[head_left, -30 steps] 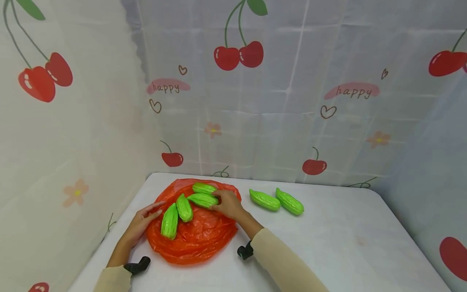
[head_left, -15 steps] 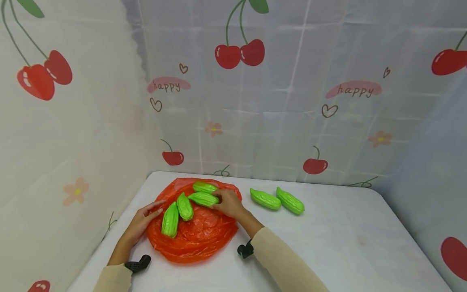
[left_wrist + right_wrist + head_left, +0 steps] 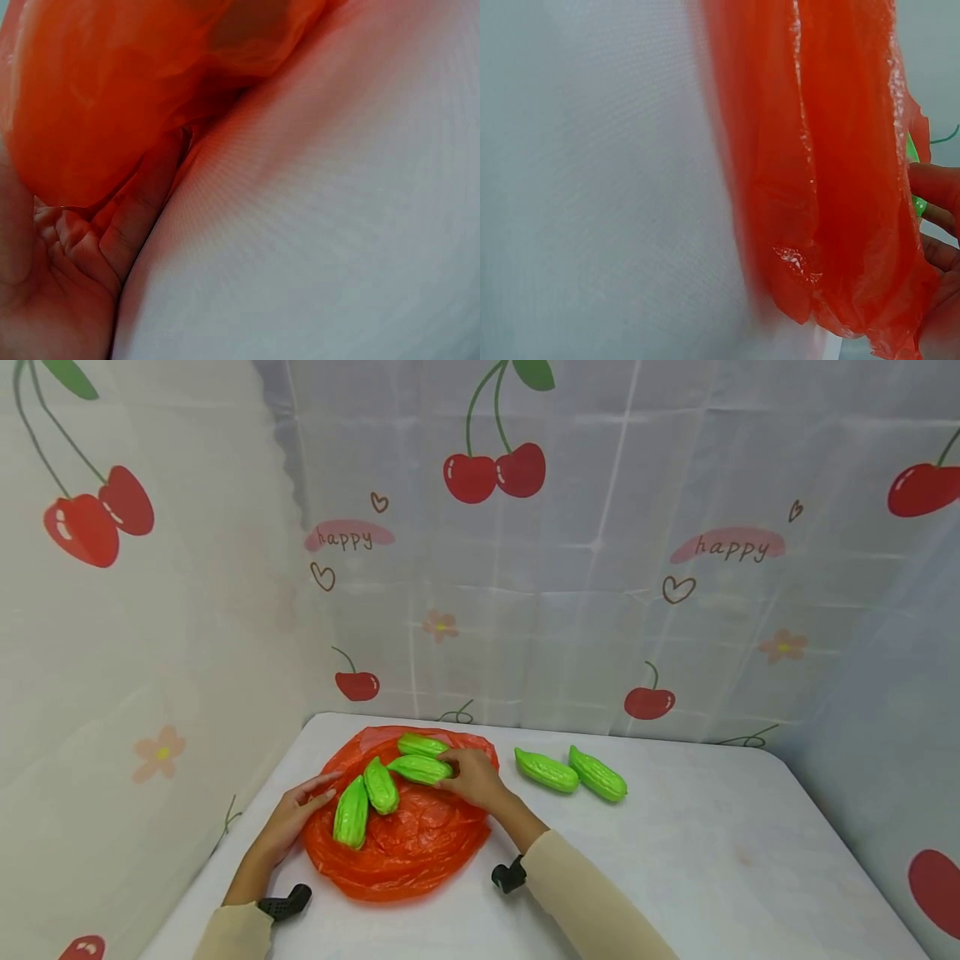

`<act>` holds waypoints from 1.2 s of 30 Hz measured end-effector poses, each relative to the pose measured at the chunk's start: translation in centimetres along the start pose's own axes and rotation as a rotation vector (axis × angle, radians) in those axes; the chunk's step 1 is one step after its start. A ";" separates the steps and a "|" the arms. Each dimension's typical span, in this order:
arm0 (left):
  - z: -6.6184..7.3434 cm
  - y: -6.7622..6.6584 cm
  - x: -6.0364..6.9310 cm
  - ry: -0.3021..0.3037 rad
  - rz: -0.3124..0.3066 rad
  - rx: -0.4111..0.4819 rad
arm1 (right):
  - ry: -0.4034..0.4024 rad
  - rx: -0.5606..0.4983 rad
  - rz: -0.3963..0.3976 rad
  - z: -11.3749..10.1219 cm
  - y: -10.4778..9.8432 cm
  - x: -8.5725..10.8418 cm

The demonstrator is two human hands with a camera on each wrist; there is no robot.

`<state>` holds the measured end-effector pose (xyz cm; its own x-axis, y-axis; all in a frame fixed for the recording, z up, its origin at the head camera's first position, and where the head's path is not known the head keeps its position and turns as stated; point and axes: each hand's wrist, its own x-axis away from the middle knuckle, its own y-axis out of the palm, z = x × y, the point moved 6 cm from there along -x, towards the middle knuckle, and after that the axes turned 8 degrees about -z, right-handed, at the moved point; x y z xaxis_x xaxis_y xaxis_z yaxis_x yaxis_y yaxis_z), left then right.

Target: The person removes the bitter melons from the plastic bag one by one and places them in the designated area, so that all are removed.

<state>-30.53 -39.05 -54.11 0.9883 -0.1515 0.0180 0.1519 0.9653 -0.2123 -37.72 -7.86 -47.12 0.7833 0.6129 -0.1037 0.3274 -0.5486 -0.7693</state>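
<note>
A red plastic bag (image 3: 420,852) lies spread open on the table, with several bright green bitter melons (image 3: 382,786) in it. My right hand (image 3: 477,779) reaches over the bag's right side and pinches the end of one bitter melon (image 3: 416,768) between thumb and fingers. Only a sliver of that bitter melon (image 3: 919,205) shows in the right wrist view, behind the bag's wall. On the left, my left hand (image 3: 288,814) rests against the bag's outer side, its fingers extended along the rim. In the left wrist view the bag (image 3: 90,112) covers part of those fingers.
Two more bitter melons, one (image 3: 546,771) nearer the bag and another (image 3: 597,774) beside it, lie on the white table (image 3: 675,860) to the right. Behind the table hangs a cherry-printed curtain (image 3: 570,635). Each wrist wears a black camera mount.
Both hands, the bag and the bitter melons keep their places. The head view has shifted very slightly.
</note>
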 end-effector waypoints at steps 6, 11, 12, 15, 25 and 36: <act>0.2 0.2 0.2 0.006 0.000 -0.004 | -0.011 -0.008 0.008 -0.1 -0.4 0.5; 0.0 0.0 0.1 0.007 0.002 -0.021 | -0.005 -0.019 0.020 -0.3 -0.7 1.0; -0.1 0.0 0.1 0.007 0.003 -0.025 | -0.002 -0.022 0.022 -0.3 -0.8 1.1; -0.2 -0.1 0.0 0.008 0.003 -0.031 | 0.000 -0.036 0.032 -0.5 -1.1 1.5; 0.1 0.0 0.0 0.018 0.001 -0.026 | -0.046 -0.087 0.085 -1.5 -2.7 2.7; 0.0 0.0 0.1 -0.008 0.005 -0.023 | -0.073 -0.096 0.111 -2.0 -4.0 5.0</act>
<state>-30.39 -39.03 -54.11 0.9891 -0.1451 0.0243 0.1468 0.9608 -0.2352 -34.04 -3.74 -43.32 0.7780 0.5835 -0.2328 0.2932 -0.6650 -0.6869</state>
